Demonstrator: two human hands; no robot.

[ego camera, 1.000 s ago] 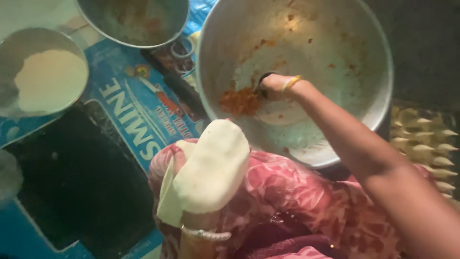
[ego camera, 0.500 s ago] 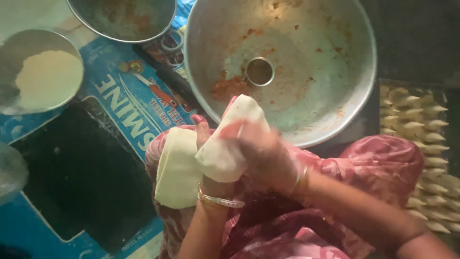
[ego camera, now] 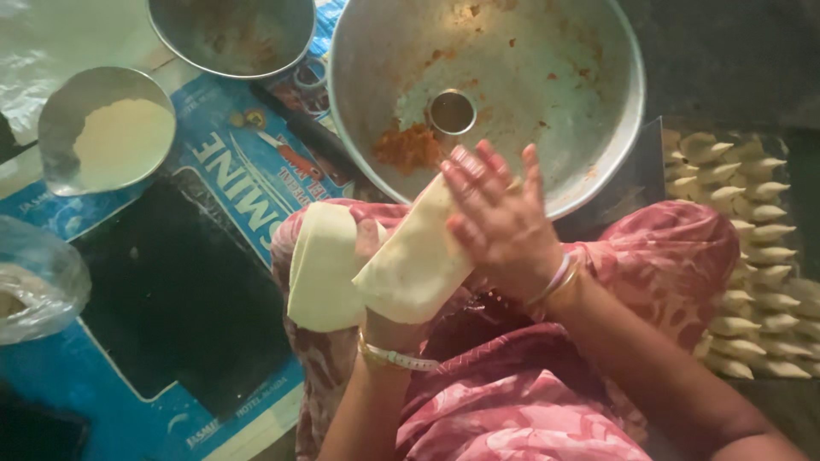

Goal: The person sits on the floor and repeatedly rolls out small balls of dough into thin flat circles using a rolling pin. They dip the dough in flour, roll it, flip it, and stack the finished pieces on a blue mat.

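— What do we have closest to us?

— Our lap in pink flowered cloth [ego camera: 512,410], and just above it our two hands. We take the big metal basin [ego camera: 598,145] as our landmark. Our left hand [ego camera: 376,282] sits just below the basin's near rim, mostly hidden behind a folded dough sheet [ego camera: 414,260], which it grips from underneath; a second pale dough piece [ego camera: 320,269] hangs beside it to the left.

— And the right hand?

— Our right hand [ego camera: 500,218] lies flat with fingers spread wide, pressing on the upper end of the folded dough sheet, overlapping the basin's near rim.

— What's in the basin?

— A small steel cup [ego camera: 452,111] near its middle, and a heap of orange filling [ego camera: 408,147] just left of that cup.

— Around it?

— Right of the basin, rows of folded pastries [ego camera: 752,256] on a tray. Left of it, a steel bowl of pale flour [ego camera: 107,132] on a blue printed sack [ego camera: 231,171]. Beyond, at the basin's upper left, another metal bowl [ego camera: 231,34].
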